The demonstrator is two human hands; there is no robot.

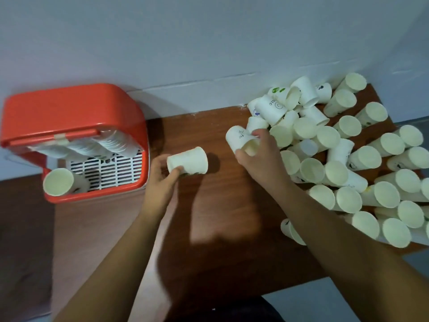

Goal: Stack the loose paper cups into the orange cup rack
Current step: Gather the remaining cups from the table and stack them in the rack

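The orange cup rack (pixel 69 108) stands at the left, with stacked white cups (pixel 92 147) lying under its lid and one loose cup (pixel 59 182) at its front left corner. My left hand (pixel 160 180) grips a white paper cup (pixel 189 160) lying sideways just right of the rack. My right hand (pixel 257 156) holds another paper cup (pixel 240 138) at the left edge of the pile of loose cups (pixel 348 159), which covers the right part of the table.
The brown wooden table (pixel 220 205) has bare surface between the rack and the pile. A pale wall (pixel 209 43) rises right behind the table. The rack's white slatted grille (pixel 109 170) faces me.
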